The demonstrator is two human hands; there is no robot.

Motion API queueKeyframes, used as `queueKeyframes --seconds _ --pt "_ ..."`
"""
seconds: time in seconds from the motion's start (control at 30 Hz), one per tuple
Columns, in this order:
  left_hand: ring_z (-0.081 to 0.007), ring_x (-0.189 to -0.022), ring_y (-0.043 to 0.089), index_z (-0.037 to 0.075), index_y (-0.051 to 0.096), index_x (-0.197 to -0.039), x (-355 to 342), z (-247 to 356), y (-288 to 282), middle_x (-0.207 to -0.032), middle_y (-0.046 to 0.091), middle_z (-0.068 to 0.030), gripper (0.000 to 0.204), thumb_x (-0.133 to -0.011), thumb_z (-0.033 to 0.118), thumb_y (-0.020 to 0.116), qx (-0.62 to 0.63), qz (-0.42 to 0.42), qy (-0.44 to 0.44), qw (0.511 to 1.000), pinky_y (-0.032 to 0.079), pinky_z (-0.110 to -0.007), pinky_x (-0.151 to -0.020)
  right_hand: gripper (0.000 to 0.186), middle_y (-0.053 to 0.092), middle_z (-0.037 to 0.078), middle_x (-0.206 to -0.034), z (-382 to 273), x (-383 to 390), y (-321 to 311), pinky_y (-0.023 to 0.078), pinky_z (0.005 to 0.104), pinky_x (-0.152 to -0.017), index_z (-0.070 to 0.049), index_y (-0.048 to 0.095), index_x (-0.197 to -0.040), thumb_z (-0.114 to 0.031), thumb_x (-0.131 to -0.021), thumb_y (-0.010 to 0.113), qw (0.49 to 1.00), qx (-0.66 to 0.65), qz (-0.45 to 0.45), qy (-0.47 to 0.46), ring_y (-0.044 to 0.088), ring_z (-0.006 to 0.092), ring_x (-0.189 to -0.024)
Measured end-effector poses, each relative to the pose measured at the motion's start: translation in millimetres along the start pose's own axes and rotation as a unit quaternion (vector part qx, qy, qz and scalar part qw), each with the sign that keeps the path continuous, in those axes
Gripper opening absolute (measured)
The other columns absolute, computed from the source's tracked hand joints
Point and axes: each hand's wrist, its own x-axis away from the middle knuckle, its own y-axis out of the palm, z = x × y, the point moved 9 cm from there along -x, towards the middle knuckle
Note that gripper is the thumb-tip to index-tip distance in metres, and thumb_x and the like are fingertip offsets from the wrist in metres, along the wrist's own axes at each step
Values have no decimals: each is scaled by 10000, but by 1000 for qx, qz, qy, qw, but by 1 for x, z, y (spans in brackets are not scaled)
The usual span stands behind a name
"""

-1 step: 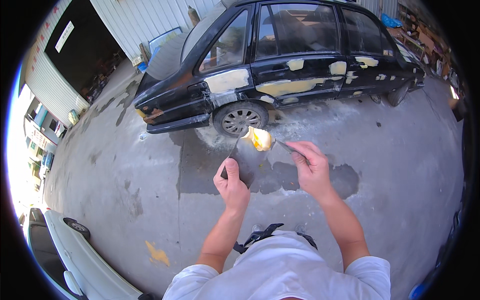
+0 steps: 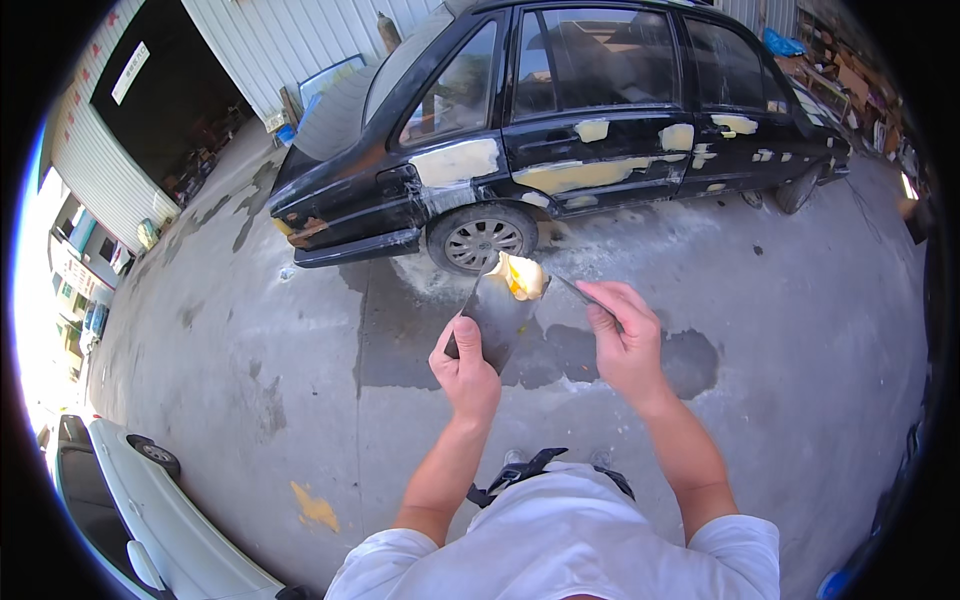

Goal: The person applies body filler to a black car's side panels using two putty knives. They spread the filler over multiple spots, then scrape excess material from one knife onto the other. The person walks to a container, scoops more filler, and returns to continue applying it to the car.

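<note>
My left hand (image 2: pixel 467 375) is closed on a dark, flat mixing plate (image 2: pixel 492 322), thumb on top. At the plate's far end sits a lump of cream body filler (image 2: pixel 528 276) with a bright yellow-orange streak in it. My right hand (image 2: pixel 630 338) pinches a thin scraper (image 2: pixel 570 290), whose tip points left at the filler's right side. Whether the tip touches the filler, I cannot tell. Both hands are held out in front of me above the floor, apart from each other. Beyond them stands a black car (image 2: pixel 460 130) with cream filler patches (image 2: pixel 455 162) on its side.
The car's wheel (image 2: pixel 483 240) is just past the plate. Wet patches and pale dust mark the concrete floor (image 2: pixel 250 340). A yellowish splotch (image 2: pixel 315 507) lies at lower left, near a pale car (image 2: pixel 170 510). A corrugated wall (image 2: pixel 270 50) and clutter (image 2: pixel 850 75) stand behind.
Both hands have shifted very slightly to the right, with the plate and scraper still held. Otherwise the scene looks the same.
</note>
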Motion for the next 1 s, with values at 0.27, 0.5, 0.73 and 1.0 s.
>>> queueKeyframes --seconds 0.27,0.5,0.73,1.0 --pt "-222 -807 614 -88 636 -953 14 30 21 -894 658 -171 341 -939 234 522 -167 -46 176 969 466 -299 -729 312 616 104 -961 -38 33 34 478 318 -717 -52 659 -1051 45 -756 635 974 50 -8 -222 589 246 -841" --pt "-118 -711 533 -67 618 -835 11 26 -4 -787 624 -61 373 -944 277 527 -62 26 138 988 404 -241 -631 227 630 84 -1024 11 -14 2 470 316 -827 -42 639 -1090 -42 -883 547 902 -425 19 74 589 186 -932" --pt "-40 -621 353 43 473 -656 12 -5 4 -651 445 68 386 -945 291 535 51 -22 -24 998 268 -220 -539 224 625 83 -993 3 1 6 442 277 -813 -21 629 -1102 -63 -900 541 987 -131 -91 5 574 157 -901" --pt "-147 -710 555 -78 641 -944 18 30 22 -787 629 -83 347 -935 254 538 -159 -34 148 976 429 -246 -667 269 616 87 -964 -23 16 -2 471 276 -722 -49 653 -1075 31 -826 590 992 -20 58 -110 585 195 -834"
